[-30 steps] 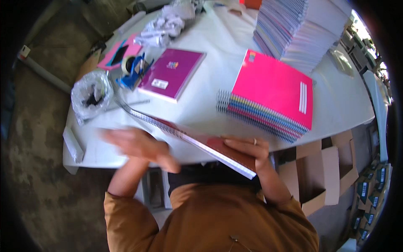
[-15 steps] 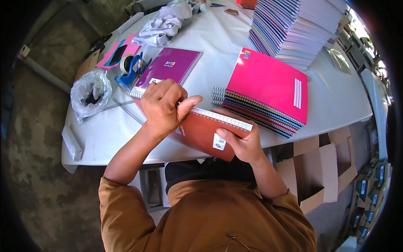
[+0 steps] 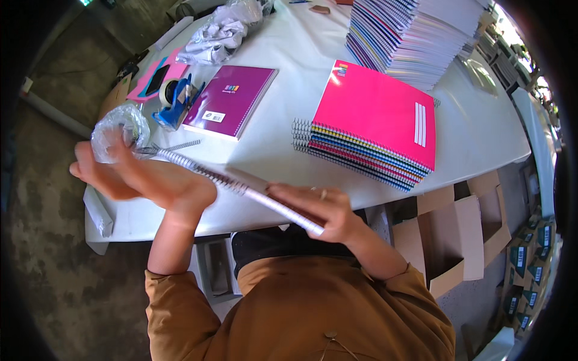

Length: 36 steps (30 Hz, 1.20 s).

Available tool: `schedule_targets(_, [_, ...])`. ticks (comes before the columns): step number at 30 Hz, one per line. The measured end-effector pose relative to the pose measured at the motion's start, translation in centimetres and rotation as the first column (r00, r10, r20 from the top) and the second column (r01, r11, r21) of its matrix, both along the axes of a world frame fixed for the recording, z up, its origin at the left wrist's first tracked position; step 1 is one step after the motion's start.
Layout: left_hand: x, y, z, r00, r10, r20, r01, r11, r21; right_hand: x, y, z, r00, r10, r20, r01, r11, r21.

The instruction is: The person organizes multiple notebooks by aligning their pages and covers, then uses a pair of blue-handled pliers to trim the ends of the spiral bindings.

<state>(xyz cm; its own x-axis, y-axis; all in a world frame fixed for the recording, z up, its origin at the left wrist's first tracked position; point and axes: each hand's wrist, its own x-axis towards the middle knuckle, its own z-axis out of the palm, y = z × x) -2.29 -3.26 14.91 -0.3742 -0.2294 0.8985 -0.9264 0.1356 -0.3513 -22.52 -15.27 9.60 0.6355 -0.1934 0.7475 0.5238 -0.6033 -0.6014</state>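
My right hand grips a notebook, held edge-on so that its long punched edge faces up. A wire spiral coil runs along that edge and sticks out past its left end. My left hand is beside the protruding coil, fingers stretched out and smeared by motion; its palm side appears to touch the coil. Beyond the hands a purple spiral notebook lies flat with a white label. To the right stands a stack of spiral notebooks with a pink cover on top.
A blue tape dispenser stands left of the purple notebook. Near my left fingers are a clear plastic bag and a loose coil. A tall notebook pile rises at the back right. Cardboard boxes sit below the table's right edge.
My left hand has opened and moved left, off the notebook. The notebook has turned from showing its brown cover to edge-on, and the coil now shows along its edge.
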Motion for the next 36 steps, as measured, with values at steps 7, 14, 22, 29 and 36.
schedule_targets(7, [-2.9, 2.0, -7.9, 0.985, -0.171, -0.002, 0.167, 0.961, 0.220, 0.8, 1.0, 0.6, 0.998, -0.059, 0.016, 0.060, 0.998, -0.034])
schedule_targets(14, [-6.5, -0.4, -6.8, 0.985, -0.053, -0.167, 0.095, 0.961, 0.258, 1.4, 0.6, 0.3, 0.998, -0.063, -0.019, 0.065, 0.991, 0.118])
schedule_targets(22, [-5.9, -0.6, -9.5, 0.976, 0.076, -0.202, 0.018, 0.904, 0.426, 2.4, 0.3, -0.3, 0.992, -0.124, 0.028, 0.122, 0.991, 0.051])
schedule_targets(29, [-7.5, -1.9, -2.8, 0.987, 0.066, -0.146, -0.017, 0.949, 0.315, 2.3, 1.4, -0.2, 0.991, -0.137, -0.015, 0.137, 0.991, -0.002])
schedule_targets(36, [-8.1, -1.8, -0.4, 0.963, 0.189, -0.194, -0.076, 0.876, 0.477, 2.3, 0.5, 0.2, 0.997, -0.071, -0.019, 0.074, 0.969, 0.237])
